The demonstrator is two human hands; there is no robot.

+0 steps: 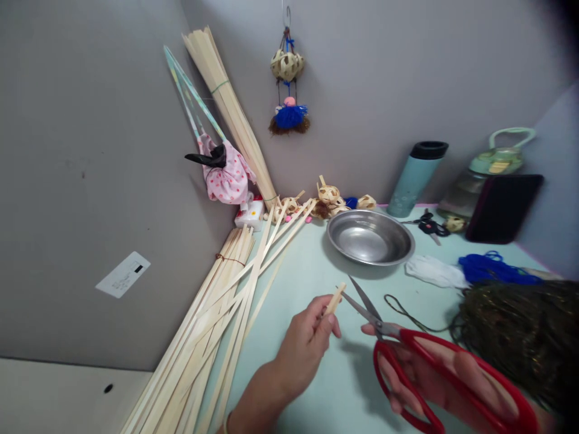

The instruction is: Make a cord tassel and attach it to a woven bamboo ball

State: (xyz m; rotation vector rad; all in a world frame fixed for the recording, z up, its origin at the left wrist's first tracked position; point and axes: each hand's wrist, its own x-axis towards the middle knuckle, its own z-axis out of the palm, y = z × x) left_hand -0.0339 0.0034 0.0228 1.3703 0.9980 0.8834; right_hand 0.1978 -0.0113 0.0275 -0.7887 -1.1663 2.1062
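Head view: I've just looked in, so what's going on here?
The left hand holds a short pale strip, tilted. The right hand holds red-handled scissors, blades parted, tips close to the strip's end. Beyond them is a metal bowl; long pale strips lie to the left.

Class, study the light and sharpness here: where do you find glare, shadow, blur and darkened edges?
Head view: soft glare inside the metal bowl; head view: diffuse shadow on the tabletop between left hand and right hand; head view: phone at the right looks blurrier than the left hand; head view: upper right corner goes dark.
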